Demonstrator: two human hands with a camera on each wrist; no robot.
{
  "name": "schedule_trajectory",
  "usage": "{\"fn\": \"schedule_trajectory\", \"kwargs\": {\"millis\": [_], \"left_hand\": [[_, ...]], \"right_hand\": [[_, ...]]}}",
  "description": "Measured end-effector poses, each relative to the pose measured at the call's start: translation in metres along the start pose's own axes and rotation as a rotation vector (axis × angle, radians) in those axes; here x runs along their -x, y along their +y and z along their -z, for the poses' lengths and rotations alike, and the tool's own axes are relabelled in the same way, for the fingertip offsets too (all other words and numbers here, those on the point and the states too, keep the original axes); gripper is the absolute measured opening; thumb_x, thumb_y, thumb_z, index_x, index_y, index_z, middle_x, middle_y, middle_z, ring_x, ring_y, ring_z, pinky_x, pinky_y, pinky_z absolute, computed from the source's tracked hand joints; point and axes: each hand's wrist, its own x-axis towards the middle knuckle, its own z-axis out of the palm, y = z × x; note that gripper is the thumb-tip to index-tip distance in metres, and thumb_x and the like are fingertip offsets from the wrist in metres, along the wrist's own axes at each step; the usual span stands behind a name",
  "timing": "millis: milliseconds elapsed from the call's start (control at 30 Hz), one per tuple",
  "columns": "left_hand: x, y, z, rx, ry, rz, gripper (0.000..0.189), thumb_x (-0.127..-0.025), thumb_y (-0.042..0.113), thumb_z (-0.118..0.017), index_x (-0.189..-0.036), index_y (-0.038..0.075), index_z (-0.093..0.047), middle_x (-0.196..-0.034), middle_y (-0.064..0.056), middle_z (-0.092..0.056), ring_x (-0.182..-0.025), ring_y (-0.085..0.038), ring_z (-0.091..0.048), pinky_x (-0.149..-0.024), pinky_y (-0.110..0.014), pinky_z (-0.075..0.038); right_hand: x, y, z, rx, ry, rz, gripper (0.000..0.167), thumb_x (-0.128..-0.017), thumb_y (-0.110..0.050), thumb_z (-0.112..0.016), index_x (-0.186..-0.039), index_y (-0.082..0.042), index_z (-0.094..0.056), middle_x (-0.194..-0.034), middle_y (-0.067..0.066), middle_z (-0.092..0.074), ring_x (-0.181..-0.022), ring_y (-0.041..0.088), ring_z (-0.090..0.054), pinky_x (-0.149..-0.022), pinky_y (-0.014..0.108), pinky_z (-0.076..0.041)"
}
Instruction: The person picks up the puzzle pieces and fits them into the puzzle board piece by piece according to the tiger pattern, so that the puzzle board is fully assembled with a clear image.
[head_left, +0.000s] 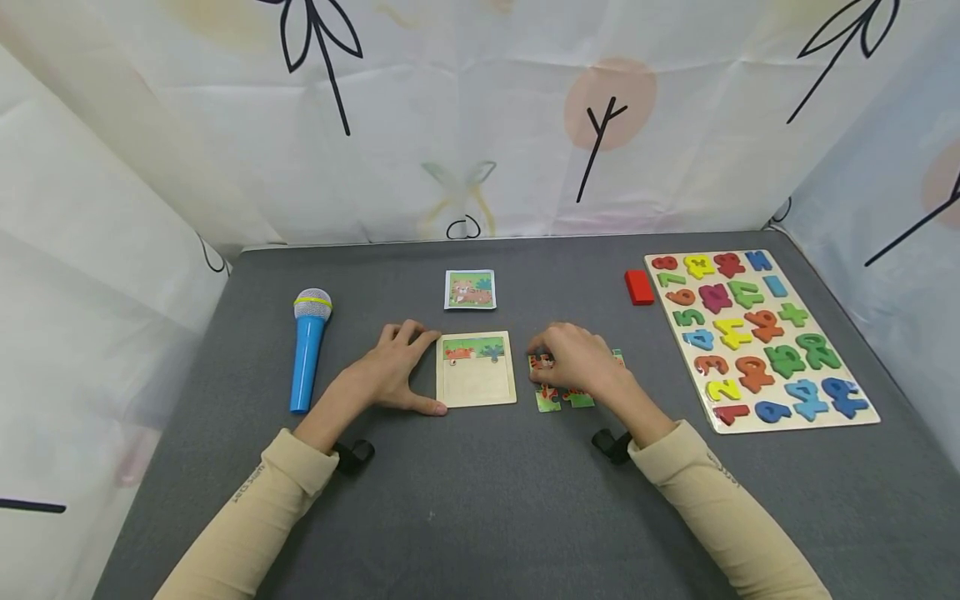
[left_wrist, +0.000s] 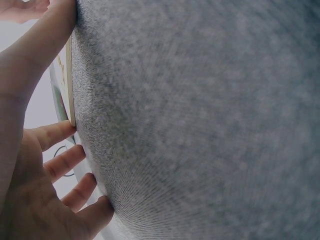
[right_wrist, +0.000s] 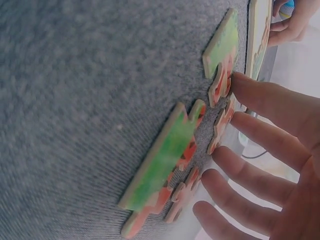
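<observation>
A square wooden puzzle board (head_left: 476, 387) lies flat, with a printed strip of pieces (head_left: 474, 348) along its top. My left hand (head_left: 393, 371) rests spread at its left edge. In the left wrist view, the index finger (left_wrist: 57, 132) touches the board's rim (left_wrist: 70, 85). To the right of the board, my right hand (head_left: 577, 358) pinches a puzzle piece (head_left: 542, 362) between thumb and index finger, low over the table. Other puzzle pieces (head_left: 548, 400) lie beneath and around that hand, partly hidden by it. The right wrist view shows a green-and-red piece (right_wrist: 165, 160) near the fingertips.
A picture card (head_left: 470, 290) lies behind the board. At the left is a blue toy microphone (head_left: 306, 358). A red block (head_left: 639, 287) sits at the right, beside a large number-and-symbol board (head_left: 757, 342). Patterned white cloth (head_left: 510, 125) borders the grey table (head_left: 465, 500).
</observation>
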Motion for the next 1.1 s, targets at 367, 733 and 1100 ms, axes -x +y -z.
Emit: {"fn": "schedule_trajectory", "kwargs": {"millis": [367,733,1100], "left_hand": [[0.0,-0.001,-0.001,-0.003,0.005,-0.007,0.113,-0.073,0.064,-0.084,-0.16,0.013,-0.032,-0.155,-0.02,-0.033,-0.143,-0.047,-0.029,-0.107,-0.064,-0.045],[0.001,-0.001,-0.001,-0.001,0.002,-0.001,0.114,-0.073,0.065,-0.084,-0.16,0.013,-0.032,-0.155,-0.019,-0.033,-0.144,-0.047,-0.029,-0.107,-0.064,-0.045],[0.001,0.0,0.0,0.005,0.006,-0.006,0.114,-0.073,0.064,-0.084,-0.16,0.013,-0.032,-0.155,-0.02,-0.033,-0.144,-0.048,-0.029,-0.107,-0.064,-0.044]], "right_hand": [[0.0,-0.003,-0.002,-0.008,-0.012,0.009,0.028,-0.089,-0.022,-0.079,-0.116,-0.013,-0.078,-0.12,0.011,-0.071,-0.092,0.02,-0.064,-0.061,0.032,-0.046],[-0.001,-0.007,-0.004,-0.002,0.011,0.019,0.031,-0.084,-0.015,-0.076,-0.114,-0.01,-0.078,-0.118,0.012,-0.072,-0.072,0.015,-0.052,-0.05,0.026,-0.034],[-0.002,-0.02,-0.001,-0.003,0.071,0.096,0.021,-0.084,-0.014,-0.073,-0.103,-0.011,-0.08,-0.083,0.004,-0.062,-0.063,0.011,-0.041,-0.049,0.023,-0.023]]}}
